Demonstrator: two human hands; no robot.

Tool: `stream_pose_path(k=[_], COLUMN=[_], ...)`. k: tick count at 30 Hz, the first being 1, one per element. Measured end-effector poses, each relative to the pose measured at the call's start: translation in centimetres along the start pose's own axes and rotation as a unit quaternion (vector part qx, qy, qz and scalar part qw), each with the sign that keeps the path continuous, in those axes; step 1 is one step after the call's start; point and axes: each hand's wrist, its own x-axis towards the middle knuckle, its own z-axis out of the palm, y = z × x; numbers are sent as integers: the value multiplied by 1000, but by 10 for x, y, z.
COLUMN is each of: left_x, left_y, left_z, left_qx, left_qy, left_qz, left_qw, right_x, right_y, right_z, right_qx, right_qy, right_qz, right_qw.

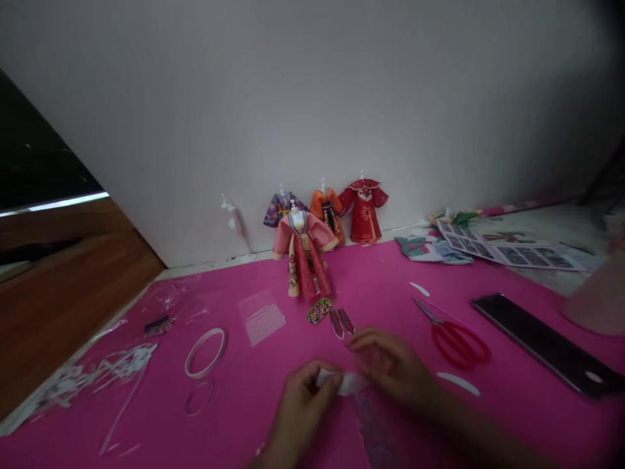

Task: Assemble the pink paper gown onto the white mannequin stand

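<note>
My left hand (303, 400) and my right hand (390, 365) meet low in the middle of the pink mat (512, 404). Both pinch a small white piece (342, 383) between their fingertips; I cannot make out what it is. A dark patterned strip (374, 430) lies on the mat just under the hands. Just beyond my right fingers lie two small red pointed paper pieces (342, 322) and an oval beaded piece (319, 311). A little paper doll in a pink and red robe (303, 257) stands behind them.
Red-handled scissors (454, 337) and a black phone (547, 342) lie to the right. White tape rings (205, 343), a clear sheet of tiny dots (263, 319) and plastic scraps (102, 368) lie left. Three more robed dolls (364, 210) lean on the wall; printed instruction sheets (508, 247) lie at back right.
</note>
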Motion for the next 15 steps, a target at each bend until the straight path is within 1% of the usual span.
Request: stream_pose_path(k=[2, 4, 5, 7, 9, 12, 13, 15], left_x=[-4, -7, -8, -9, -9, -7, -6, -3], left_y=[2, 4, 5, 5, 6, 7, 7, 7], left_z=[2, 3, 3, 2, 1, -3, -4, -7], left_qx=[82, 181, 219, 252, 254, 232, 220, 185], left_qy=[-12, -23, -23, -16, -6, 33, 51, 79], left_qz=[47, 110, 142, 179, 182, 142, 126, 94], left_qw=[995, 977, 965, 951, 950, 962, 966, 975], right_x=[-2, -5, -6, -6, -5, -1, 1, 5], right_y=[5, 9, 11, 12, 11, 7, 5, 1], right_z=[3, 8, 10, 11, 9, -1, -4, -11], right_qx=[26, 60, 67, 64, 74, 81, 68, 38], right_qy=[-60, -119, -135, -141, -138, -151, -153, -141], right_qz=[62, 117, 134, 157, 190, 234, 239, 227], right_qw=[996, 984, 979, 975, 969, 957, 956, 963])
